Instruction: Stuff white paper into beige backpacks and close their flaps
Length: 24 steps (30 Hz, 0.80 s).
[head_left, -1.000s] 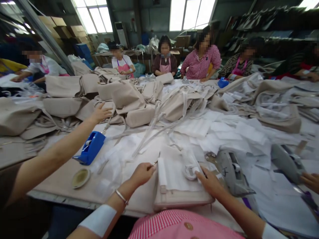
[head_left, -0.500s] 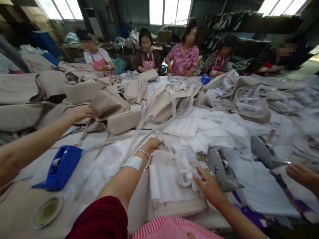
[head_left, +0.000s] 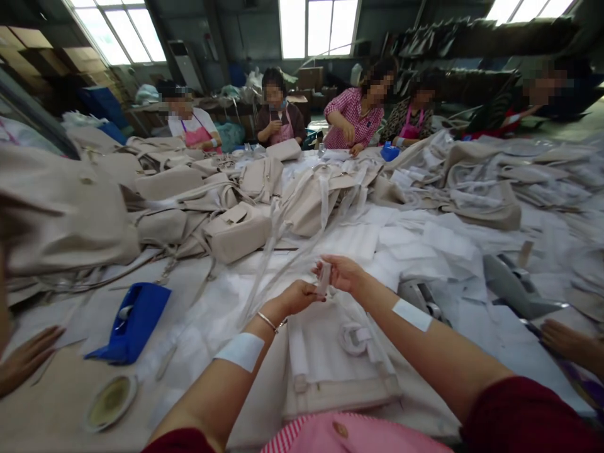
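My left hand [head_left: 302,297] is closed on the lower end of a small whitish strip [head_left: 324,280], in the middle of the head view. My right hand [head_left: 342,274] pinches the same strip from its other side, fingers bent round it. Both hands are just above the top edge of a beige bag [head_left: 340,396] that lies flat and is covered with white wrapping sheet [head_left: 311,349]. A wrapped, looped strap [head_left: 353,338] rests on the sheet. What the strip is made of is too small to tell.
A blue tape dispenser [head_left: 134,321] and a round dish [head_left: 111,402] are at the left. Grey dispensers [head_left: 514,286] stand at the right. Beige bags [head_left: 240,233] and white sheets [head_left: 425,242] cover the table behind. Co-workers' hands [head_left: 31,358] show at both sides; several people are opposite.
My right hand has moved up and left from beside the wrapped bag to meet my left hand, which has shifted slightly right. At the left, a co-worker's arm has drawn back and a large bag is raised.
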Tool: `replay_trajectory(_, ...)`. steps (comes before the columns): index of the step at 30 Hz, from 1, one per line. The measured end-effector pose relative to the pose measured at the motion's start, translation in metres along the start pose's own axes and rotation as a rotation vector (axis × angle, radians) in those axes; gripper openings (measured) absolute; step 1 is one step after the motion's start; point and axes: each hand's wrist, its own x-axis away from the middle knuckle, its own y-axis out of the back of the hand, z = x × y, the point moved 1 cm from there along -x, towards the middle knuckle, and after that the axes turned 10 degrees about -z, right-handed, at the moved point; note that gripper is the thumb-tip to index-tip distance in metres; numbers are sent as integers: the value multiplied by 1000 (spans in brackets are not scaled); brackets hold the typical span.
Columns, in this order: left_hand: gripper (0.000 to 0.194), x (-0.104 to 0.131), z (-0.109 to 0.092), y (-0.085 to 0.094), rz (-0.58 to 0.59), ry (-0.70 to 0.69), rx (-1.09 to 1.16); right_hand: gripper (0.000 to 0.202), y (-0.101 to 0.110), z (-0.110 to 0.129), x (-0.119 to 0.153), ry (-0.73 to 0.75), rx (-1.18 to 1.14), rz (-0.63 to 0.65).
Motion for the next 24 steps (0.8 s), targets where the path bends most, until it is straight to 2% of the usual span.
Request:
replay_trajectory(3,26,3,12,0,-93,48,-37,4,7,31,17,138,-178,49)
replay_trajectory(8,27,1,29,0,-200,75,-78,17,25,96,64,529,-253,159)
replay_trajectory(12,29,-7,37,0,-307,114,-131,16,35,147,118,834,-241,164)
replay_trajectory(15,26,-15,42,1,-412,157,-169,12,41,167,168,1053,-255,206)
replay_trajectory(17,24,-18,45,3,-485,182,-203,11,43,163,195,1154,-261,246)
replay_trajectory(19,23,-17,46,5,-553,197,-245,14,44,143,210,1176,-217,262)
replay_trajectory(22,33,-4,42,8,-636,195,-319,22,43,93,213,1061,-81,227)
replay_trajectory(24,40,9,36,6,-638,168,-372,25,38,57,210,944,-12,212)
